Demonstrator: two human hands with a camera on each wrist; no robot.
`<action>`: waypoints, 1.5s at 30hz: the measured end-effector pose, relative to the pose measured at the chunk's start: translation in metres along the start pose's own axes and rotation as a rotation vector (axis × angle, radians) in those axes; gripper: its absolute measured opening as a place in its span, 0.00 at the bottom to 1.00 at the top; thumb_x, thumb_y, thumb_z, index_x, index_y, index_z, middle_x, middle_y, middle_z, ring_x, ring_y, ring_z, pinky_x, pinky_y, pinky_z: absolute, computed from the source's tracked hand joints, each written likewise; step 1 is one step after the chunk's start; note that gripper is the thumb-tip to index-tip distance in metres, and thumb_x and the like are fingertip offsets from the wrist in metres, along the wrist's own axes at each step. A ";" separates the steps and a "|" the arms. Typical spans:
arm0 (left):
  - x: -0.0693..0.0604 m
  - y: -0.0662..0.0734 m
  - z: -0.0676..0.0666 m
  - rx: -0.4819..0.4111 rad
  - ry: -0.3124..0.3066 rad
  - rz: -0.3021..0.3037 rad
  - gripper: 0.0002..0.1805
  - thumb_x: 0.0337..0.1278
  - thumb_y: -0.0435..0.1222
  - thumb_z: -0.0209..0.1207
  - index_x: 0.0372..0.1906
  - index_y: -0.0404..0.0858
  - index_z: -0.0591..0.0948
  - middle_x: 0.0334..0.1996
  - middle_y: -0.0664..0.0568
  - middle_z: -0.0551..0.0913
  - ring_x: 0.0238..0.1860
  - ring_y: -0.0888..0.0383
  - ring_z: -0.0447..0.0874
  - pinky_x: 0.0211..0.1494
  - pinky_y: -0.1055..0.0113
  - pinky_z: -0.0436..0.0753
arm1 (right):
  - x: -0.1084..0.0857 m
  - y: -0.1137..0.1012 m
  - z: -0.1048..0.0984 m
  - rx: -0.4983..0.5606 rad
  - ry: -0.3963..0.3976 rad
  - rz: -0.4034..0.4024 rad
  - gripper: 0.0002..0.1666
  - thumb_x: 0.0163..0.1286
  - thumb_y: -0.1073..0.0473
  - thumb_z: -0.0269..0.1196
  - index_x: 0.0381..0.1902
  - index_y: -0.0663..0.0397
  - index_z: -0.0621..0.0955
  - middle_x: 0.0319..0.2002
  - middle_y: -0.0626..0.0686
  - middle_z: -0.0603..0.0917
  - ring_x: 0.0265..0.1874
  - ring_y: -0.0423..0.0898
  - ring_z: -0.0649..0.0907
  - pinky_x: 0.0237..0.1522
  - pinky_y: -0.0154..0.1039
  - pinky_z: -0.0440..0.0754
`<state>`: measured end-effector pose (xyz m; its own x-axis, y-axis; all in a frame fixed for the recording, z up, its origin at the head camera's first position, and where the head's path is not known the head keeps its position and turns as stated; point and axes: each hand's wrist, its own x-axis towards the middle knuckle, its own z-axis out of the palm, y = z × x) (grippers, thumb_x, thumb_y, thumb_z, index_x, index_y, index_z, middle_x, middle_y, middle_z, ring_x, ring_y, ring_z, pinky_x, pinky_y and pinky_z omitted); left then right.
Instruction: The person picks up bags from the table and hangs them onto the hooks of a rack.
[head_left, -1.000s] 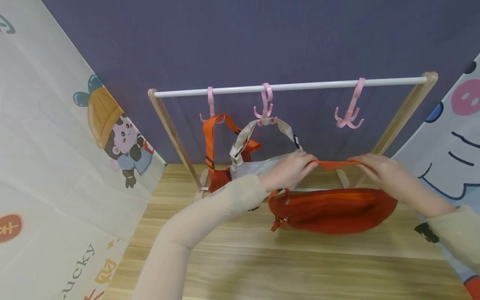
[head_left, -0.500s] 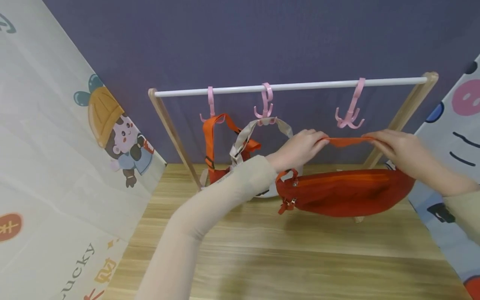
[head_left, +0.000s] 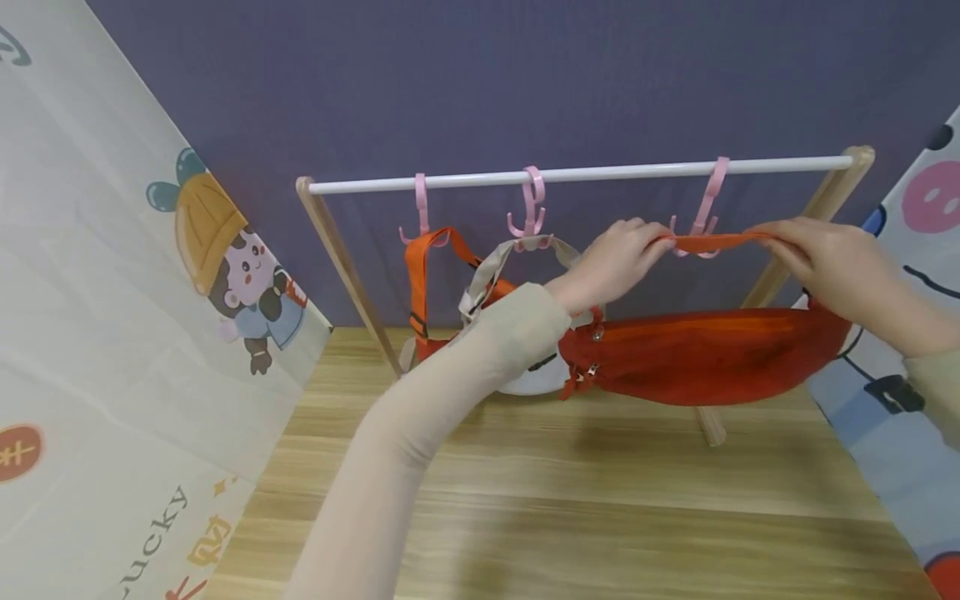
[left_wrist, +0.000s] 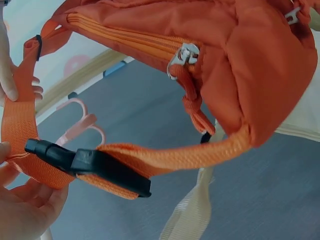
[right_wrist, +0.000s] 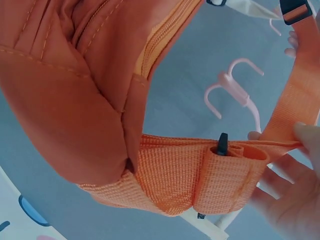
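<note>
A red-orange waist bag hangs below both hands by its orange strap. My left hand pinches the strap at one side, close to a black buckle. At the other side my right hand pinches it, thumb on the webbing. Between the hands the strap is stretched nearly level. It crosses in front of the lower prongs of the right-hand pink hook; in the right wrist view that hook shows through the loop between strap and bag. Whether strap and hook touch, I cannot tell.
A white rail on wooden legs carries the pink hooks. An orange-strapped bag hangs on the left hook, a bag with a white strap on the middle one. Beneath is a wood-grain surface; a blue-grey wall stands behind.
Both hands have risen and shifted right, carrying the waist bag up. Its strap has gone from well below the right-hand hook to the level of the hook's prongs.
</note>
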<state>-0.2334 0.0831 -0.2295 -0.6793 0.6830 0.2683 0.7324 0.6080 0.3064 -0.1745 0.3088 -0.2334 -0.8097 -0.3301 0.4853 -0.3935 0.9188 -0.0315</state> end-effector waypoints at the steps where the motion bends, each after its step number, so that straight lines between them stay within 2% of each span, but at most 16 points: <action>1: 0.002 0.001 -0.001 -0.005 0.005 -0.005 0.18 0.63 0.45 0.44 0.53 0.44 0.74 0.41 0.57 0.76 0.42 0.63 0.69 0.46 0.77 0.66 | 0.002 0.001 -0.001 -0.004 -0.008 0.008 0.13 0.61 0.68 0.56 0.44 0.68 0.75 0.33 0.69 0.78 0.25 0.61 0.77 0.31 0.58 0.75; 9: 0.014 0.001 -0.002 0.015 0.038 -0.036 0.18 0.64 0.45 0.42 0.53 0.45 0.74 0.37 0.58 0.75 0.38 0.63 0.67 0.40 0.76 0.65 | 0.014 0.007 -0.006 0.008 -0.092 0.071 0.14 0.66 0.64 0.52 0.47 0.68 0.73 0.35 0.70 0.77 0.24 0.58 0.76 0.33 0.59 0.75; 14: 0.021 -0.001 0.000 0.007 0.060 -0.055 0.17 0.64 0.44 0.42 0.52 0.46 0.75 0.38 0.57 0.75 0.38 0.63 0.67 0.40 0.76 0.66 | 0.021 0.011 -0.004 0.019 -0.124 0.099 0.16 0.68 0.61 0.49 0.48 0.68 0.73 0.36 0.70 0.76 0.23 0.55 0.74 0.34 0.58 0.75; 22: 0.028 -0.006 0.009 0.001 0.060 -0.082 0.18 0.64 0.44 0.42 0.54 0.47 0.74 0.40 0.58 0.75 0.40 0.64 0.68 0.43 0.76 0.66 | 0.025 0.019 0.003 0.072 -0.165 0.139 0.20 0.69 0.56 0.47 0.50 0.67 0.72 0.36 0.70 0.76 0.25 0.58 0.74 0.34 0.59 0.74; 27: 0.030 -0.008 0.016 -0.006 0.052 -0.110 0.19 0.64 0.46 0.42 0.56 0.47 0.73 0.40 0.57 0.75 0.39 0.64 0.69 0.41 0.75 0.67 | 0.026 0.022 0.009 0.084 -0.189 0.164 0.22 0.70 0.53 0.44 0.50 0.66 0.71 0.35 0.69 0.75 0.20 0.52 0.73 0.24 0.50 0.76; 31: 0.031 -0.009 0.021 -0.021 0.050 -0.125 0.19 0.64 0.46 0.42 0.55 0.48 0.73 0.39 0.57 0.75 0.38 0.64 0.69 0.40 0.75 0.68 | 0.025 0.023 0.013 0.098 -0.187 0.168 0.22 0.70 0.53 0.44 0.50 0.65 0.72 0.31 0.67 0.75 0.15 0.49 0.71 0.17 0.41 0.72; 37: 0.032 -0.012 0.027 -0.009 0.043 -0.124 0.18 0.64 0.46 0.41 0.52 0.48 0.74 0.39 0.58 0.75 0.39 0.64 0.71 0.42 0.74 0.69 | 0.023 0.024 0.018 0.126 -0.224 0.210 0.25 0.71 0.50 0.42 0.51 0.64 0.71 0.28 0.64 0.74 0.13 0.48 0.70 0.14 0.38 0.70; 42: 0.030 -0.013 0.030 0.022 0.039 -0.112 0.17 0.65 0.45 0.41 0.52 0.48 0.74 0.41 0.58 0.76 0.42 0.63 0.72 0.46 0.73 0.69 | 0.020 0.024 0.022 0.145 -0.207 0.191 0.23 0.70 0.51 0.43 0.50 0.64 0.72 0.27 0.64 0.74 0.13 0.47 0.71 0.14 0.38 0.71; 45: 0.029 -0.014 0.031 0.011 0.040 -0.114 0.17 0.64 0.45 0.41 0.52 0.48 0.74 0.39 0.58 0.75 0.40 0.64 0.72 0.44 0.74 0.69 | 0.019 0.024 0.024 0.154 -0.201 0.189 0.23 0.70 0.51 0.43 0.49 0.64 0.72 0.27 0.63 0.75 0.13 0.47 0.71 0.14 0.37 0.71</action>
<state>-0.2620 0.1067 -0.2548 -0.7594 0.5925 0.2687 0.6506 0.6856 0.3266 -0.2094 0.3194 -0.2464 -0.9386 -0.2065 0.2763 -0.2764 0.9294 -0.2445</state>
